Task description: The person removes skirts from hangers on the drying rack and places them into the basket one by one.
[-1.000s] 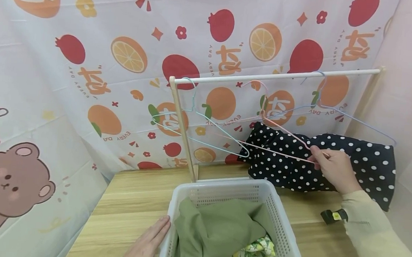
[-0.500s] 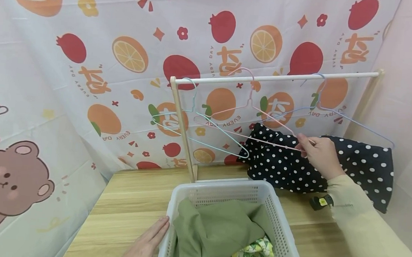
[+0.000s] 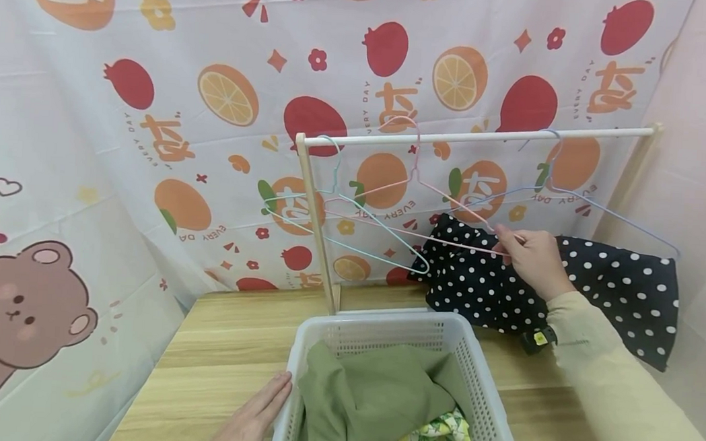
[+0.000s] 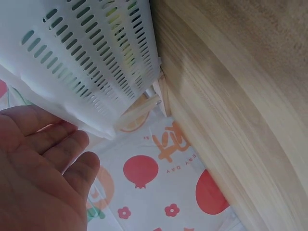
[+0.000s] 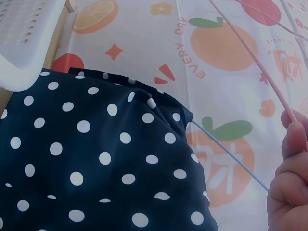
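Right hand (image 3: 535, 262): thumb and fingers pinching the right end of a thin pink wire clothes hanger (image 3: 454, 202), its hook at the white horizontal rod (image 3: 479, 138) of a wooden-posted rack; whether it bears on the rod cannot be told. Left hand (image 3: 250, 416): fingers extended and close together, touching the left side of a white perforated plastic basket (image 3: 383, 316), which holds olive-green cloth (image 3: 372, 397) and yellow-green printed cloth (image 3: 445, 438). On the rod: a mint-green wire hanger (image 3: 383, 226), left; a blue wire hanger (image 3: 614, 217), right, bearing a black, white-dotted garment (image 3: 619, 284).
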`<state>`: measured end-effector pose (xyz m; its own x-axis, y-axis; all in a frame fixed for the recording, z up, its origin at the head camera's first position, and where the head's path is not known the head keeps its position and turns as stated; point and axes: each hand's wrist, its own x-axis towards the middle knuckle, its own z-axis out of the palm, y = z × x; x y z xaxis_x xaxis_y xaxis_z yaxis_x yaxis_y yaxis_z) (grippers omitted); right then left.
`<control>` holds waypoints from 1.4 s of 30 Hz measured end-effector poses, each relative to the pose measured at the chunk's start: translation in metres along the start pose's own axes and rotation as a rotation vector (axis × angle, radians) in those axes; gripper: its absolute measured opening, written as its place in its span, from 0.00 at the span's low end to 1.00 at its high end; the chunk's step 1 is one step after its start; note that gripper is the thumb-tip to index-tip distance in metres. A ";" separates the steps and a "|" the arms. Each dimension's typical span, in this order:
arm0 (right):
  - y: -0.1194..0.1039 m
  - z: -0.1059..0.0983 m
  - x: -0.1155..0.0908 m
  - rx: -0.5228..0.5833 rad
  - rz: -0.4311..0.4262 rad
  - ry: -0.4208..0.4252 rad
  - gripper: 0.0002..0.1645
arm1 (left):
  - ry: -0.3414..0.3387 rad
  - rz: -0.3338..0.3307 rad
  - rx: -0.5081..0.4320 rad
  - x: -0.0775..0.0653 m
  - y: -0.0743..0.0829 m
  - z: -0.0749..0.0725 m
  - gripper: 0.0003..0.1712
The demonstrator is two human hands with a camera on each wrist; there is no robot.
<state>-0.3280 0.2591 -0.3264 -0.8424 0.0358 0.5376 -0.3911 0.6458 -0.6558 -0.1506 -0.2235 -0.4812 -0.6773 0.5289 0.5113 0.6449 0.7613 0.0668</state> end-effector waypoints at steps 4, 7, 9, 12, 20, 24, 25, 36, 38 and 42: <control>-0.001 0.006 0.001 0.015 -0.007 0.002 0.34 | 0.002 0.033 -0.011 -0.001 -0.003 0.001 0.54; -0.001 0.009 0.001 0.013 0.003 -0.010 0.34 | -0.006 0.032 -0.020 -0.001 -0.004 0.001 0.55; -0.001 0.012 0.000 0.006 0.015 -0.024 0.34 | -0.010 0.023 -0.023 -0.001 -0.005 0.001 0.56; 0.001 0.015 0.000 0.001 0.028 -0.049 0.34 | -0.004 0.015 -0.015 -0.002 -0.005 0.002 0.56; 0.006 0.025 -0.001 -0.014 0.042 -0.062 0.36 | -0.002 0.028 -0.011 -0.004 -0.002 0.003 0.53; 0.007 0.029 -0.001 0.000 0.064 -0.089 0.38 | -0.005 0.029 -0.016 -0.003 -0.002 0.002 0.53; 0.007 0.030 -0.001 0.005 0.068 -0.096 0.39 | -0.005 0.030 -0.014 -0.003 -0.002 0.001 0.54; 0.014 0.032 0.000 0.166 0.139 -0.161 0.38 | -0.011 -0.023 0.006 -0.001 0.003 0.001 0.56; 0.014 0.032 0.000 0.186 0.138 -0.165 0.37 | -0.022 -0.039 0.004 -0.002 0.003 0.000 0.56; 0.016 0.031 0.000 0.192 0.123 -0.157 0.37 | -0.042 -0.065 0.012 -0.002 0.004 -0.001 0.57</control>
<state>-0.3457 0.2463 -0.3532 -0.9293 -0.0230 0.3687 -0.3325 0.4866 -0.8078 -0.1463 -0.2219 -0.4810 -0.7320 0.4937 0.4695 0.5952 0.7988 0.0880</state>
